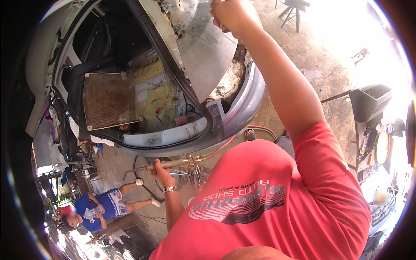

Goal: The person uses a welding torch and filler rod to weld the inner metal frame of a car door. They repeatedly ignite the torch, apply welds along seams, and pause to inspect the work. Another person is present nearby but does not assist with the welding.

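My left hand is closed around the handle of a brass gas torch. The bent tip of the torch points left, and a red hose runs from its other end. Stretched far forward, my right hand is a closed fist at the top edge of the view. A small piece of something shows under its fingers, too little to name. Below and left of that fist is a bare grey sheet-metal panel on the rear of a car body. Whether the fist touches the panel I cannot tell.
Inside the open car lies a brown perforated board. Red and green hoses lie by the bumper. A person in blue is at the lower left. A dark bin-like box stands right, a stool farther off.
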{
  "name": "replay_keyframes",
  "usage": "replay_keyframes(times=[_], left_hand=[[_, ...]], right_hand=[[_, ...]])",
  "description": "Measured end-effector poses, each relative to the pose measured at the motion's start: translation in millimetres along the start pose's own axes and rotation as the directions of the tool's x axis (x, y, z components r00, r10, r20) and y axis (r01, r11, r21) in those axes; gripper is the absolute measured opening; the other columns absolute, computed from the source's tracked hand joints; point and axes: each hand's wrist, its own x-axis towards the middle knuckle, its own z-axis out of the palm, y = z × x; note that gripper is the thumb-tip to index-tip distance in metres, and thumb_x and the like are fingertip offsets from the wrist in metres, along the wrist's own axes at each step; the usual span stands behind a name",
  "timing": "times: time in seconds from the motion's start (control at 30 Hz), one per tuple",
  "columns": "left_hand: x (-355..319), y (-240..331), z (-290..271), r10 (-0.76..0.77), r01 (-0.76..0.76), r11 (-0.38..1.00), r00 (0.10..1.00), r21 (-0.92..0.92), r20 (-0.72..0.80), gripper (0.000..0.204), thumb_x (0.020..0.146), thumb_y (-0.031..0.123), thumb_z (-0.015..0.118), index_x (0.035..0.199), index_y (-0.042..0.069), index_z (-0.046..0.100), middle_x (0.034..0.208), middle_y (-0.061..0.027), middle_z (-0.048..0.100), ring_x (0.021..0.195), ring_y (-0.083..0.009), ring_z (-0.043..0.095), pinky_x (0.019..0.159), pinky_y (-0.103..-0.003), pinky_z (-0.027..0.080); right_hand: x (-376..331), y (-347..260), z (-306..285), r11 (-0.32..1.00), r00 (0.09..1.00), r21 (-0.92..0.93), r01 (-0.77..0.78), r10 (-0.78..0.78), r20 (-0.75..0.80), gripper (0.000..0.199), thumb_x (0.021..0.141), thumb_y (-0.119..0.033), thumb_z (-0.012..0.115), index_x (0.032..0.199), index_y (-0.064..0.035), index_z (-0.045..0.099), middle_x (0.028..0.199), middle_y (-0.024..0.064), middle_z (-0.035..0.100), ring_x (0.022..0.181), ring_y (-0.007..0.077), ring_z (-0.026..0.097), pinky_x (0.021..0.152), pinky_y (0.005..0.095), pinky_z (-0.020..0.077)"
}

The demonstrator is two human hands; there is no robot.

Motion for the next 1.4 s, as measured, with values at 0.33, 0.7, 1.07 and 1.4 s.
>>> replay_keyframes(times=[0.33,0.7,1.07,1.4], left_hand=[[9,0,5,-0.003,0.001,0.999,1.0,0.042,0.031,0.023,0.095,0.028,0.069,0.101,0.007,0.063,0.088,-0.0062,0.069,0.065,-0.0111,0.056,0.05,-0.026,0.038],[17,-8,5,0.01,-0.009,0.999,1.0,0.043,-0.011,0.03,0.097,0.032,0.069,0.108,0.005,0.067,0.09,-0.0074,0.069,0.066,-0.0115,0.056,0.051,-0.025,0.035],[11,7,17,-0.025,0.024,1.0,0.998,0.017,0.059,0.025,0.096,0.031,0.069,0.103,0.006,0.066,0.091,-0.0068,0.071,0.068,-0.0123,0.057,0.053,-0.027,0.037],[15,10,24,-0.011,0.008,0.999,0.997,0.04,0.082,0.025,0.095,0.031,0.07,0.107,0.009,0.066,0.092,-0.002,0.07,0.073,-0.0107,0.056,0.054,-0.027,0.034]], right_hand=[[-11,-4,4,0.875,0.863,-0.327,0.358,-0.444,-0.243,0.054,0.097,-0.009,0.051,0.15,-0.0169,0.043,0.083,0.0166,0.067,0.054,0.0243,0.064,0.041,0.0412,0.0465],[-11,-8,8,0.989,0.992,-0.127,0.078,-0.09,-0.088,0.052,0.097,-0.01,0.054,0.147,-0.0136,0.043,0.087,0.0256,0.068,0.077,0.0373,0.072,0.064,0.0603,0.0536],[-26,-17,11,0.878,0.894,-0.365,0.309,-0.399,-0.205,0.054,0.098,-0.008,0.054,0.149,-0.0116,0.038,0.084,0.0196,0.066,0.056,0.028,0.066,0.051,0.0435,0.0544],[-23,-4,1,0.999,0.999,-0.003,-0.038,0.038,-0.011,0.05,0.1,-0.008,0.053,0.148,-0.014,0.042,0.074,0.0128,0.062,0.054,0.0228,0.062,0.043,0.0409,0.0492]])
